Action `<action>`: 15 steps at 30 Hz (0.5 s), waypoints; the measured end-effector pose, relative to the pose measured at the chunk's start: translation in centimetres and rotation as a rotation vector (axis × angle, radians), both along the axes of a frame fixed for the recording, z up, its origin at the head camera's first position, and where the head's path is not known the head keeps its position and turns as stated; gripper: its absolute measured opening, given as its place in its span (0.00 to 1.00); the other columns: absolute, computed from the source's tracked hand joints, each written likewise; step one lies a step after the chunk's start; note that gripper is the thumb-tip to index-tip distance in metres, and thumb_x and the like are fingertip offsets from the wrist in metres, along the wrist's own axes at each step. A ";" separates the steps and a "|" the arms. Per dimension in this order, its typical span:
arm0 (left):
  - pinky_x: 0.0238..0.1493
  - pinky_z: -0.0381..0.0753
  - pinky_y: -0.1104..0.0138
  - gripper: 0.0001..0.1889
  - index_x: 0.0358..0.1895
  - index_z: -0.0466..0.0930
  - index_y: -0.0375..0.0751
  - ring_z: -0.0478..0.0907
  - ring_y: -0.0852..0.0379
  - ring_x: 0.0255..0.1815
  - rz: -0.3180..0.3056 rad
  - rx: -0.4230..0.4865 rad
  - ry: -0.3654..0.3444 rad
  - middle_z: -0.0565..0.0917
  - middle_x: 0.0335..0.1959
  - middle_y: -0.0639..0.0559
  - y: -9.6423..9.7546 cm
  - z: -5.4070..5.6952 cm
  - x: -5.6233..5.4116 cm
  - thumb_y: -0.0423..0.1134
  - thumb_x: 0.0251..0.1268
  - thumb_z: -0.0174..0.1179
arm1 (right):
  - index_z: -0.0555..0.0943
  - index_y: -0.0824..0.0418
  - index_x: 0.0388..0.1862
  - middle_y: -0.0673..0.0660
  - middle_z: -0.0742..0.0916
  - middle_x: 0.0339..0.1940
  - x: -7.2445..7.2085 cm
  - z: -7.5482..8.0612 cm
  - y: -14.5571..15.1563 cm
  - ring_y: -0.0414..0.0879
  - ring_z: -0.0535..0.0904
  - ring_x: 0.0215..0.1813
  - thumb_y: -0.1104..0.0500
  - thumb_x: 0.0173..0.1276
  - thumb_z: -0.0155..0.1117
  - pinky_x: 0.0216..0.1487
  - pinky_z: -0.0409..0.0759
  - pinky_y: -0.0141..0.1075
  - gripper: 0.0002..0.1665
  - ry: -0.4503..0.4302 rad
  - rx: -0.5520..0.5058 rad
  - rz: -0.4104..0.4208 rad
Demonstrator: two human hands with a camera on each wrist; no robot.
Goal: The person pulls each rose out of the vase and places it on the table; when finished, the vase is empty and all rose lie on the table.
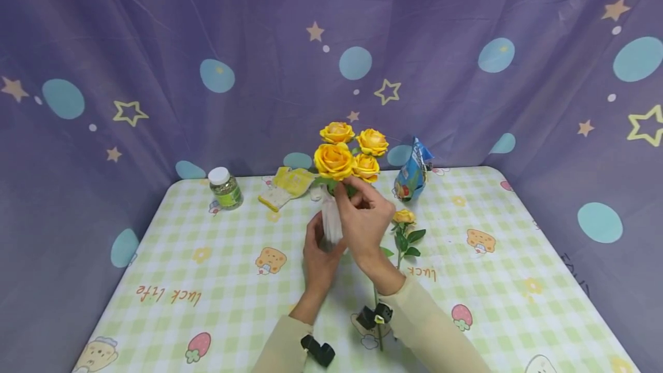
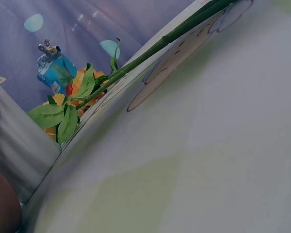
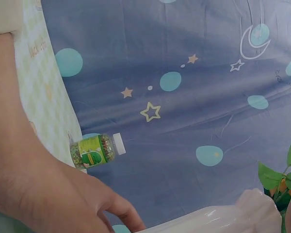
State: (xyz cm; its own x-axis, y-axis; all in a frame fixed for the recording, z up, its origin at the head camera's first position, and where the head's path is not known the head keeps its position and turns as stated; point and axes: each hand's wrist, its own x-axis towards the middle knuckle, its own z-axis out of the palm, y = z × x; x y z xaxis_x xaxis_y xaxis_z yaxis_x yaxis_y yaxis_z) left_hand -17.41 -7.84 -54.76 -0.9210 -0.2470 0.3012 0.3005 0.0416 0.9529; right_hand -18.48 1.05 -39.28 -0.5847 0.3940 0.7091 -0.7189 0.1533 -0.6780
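My left hand (image 1: 321, 255) grips a white fluted vase (image 1: 331, 220) low on its body; the vase stands on the table. Several yellow roses (image 1: 334, 160) rise above its mouth, with green leaves just below the blooms. At the rim, my right hand (image 1: 365, 220) pinches a rose just beneath its bloom; the stem there is hidden by the fingers. Another yellow rose (image 1: 404, 216) lies on the cloth to the right, its long green stem (image 2: 150, 51) running toward the front under my right forearm. In the right wrist view, the vase (image 3: 223, 218) shows its ruffled mouth beside leaves.
A clear jar with a white cap (image 1: 226, 190) stands at the back left. Near it lies a crumpled yellow and white packet (image 1: 290, 184). A blue bag (image 1: 411, 176) with a clip stands at the back right. Behind the checked tablecloth (image 1: 228, 298) hangs a purple curtain (image 1: 279, 73).
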 end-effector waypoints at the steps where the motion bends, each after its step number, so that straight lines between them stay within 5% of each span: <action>1: 0.78 0.74 0.52 0.39 0.79 0.74 0.44 0.78 0.50 0.76 -0.001 0.001 0.000 0.81 0.75 0.49 0.0 0.0 0.0 0.34 0.65 0.80 | 0.94 0.69 0.42 0.56 0.77 0.09 0.0 0.1 0.0 0.40 0.66 0.12 0.68 0.71 0.76 0.16 0.63 0.28 0.05 0.002 0.001 0.001; 15: 0.80 0.70 0.42 0.40 0.78 0.75 0.48 0.77 0.50 0.76 0.020 0.011 -0.043 0.81 0.75 0.50 0.2 0.1 0.0 0.39 0.64 0.82 | 0.93 0.71 0.40 0.55 0.73 0.09 0.3 2.4 0.3 0.40 0.63 0.12 0.67 0.69 0.74 0.15 0.59 0.29 0.07 0.006 -0.050 0.031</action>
